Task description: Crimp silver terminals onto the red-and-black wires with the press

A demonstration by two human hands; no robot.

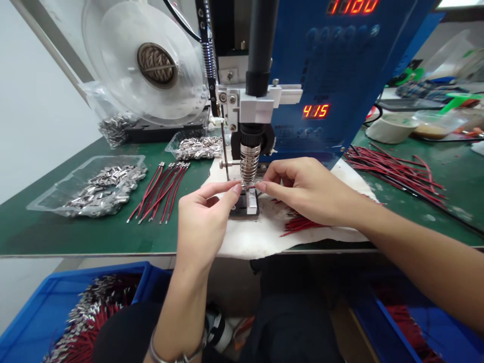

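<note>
Under the coiled-spring soldering iron (pixel 249 164) of a bench soldering machine, my two hands meet from either side. My left hand (pixel 202 217) is closed in a pinch just left of the tip; the small piece between thumb and forefinger is mostly hidden. From the right, my right hand (pixel 308 189) pinches a short red wire (pixel 252 187) whose end lies by the tip. A small metal fixture block (pixel 251 201) stands directly beneath. More red and black wires (pixel 300 224) lie on the white cloth (pixel 257 237) under my right hand.
Left are a clear tray (pixel 41 204) of small metal parts, a row of wires with metal ends (pixel 161 191) and another tray (pixel 172 146). The blue control box (pixel 295 136) rises behind; loose wires (pixel 397 169) lie right. Blue bins (pixel 141 282) sit below the table edge.
</note>
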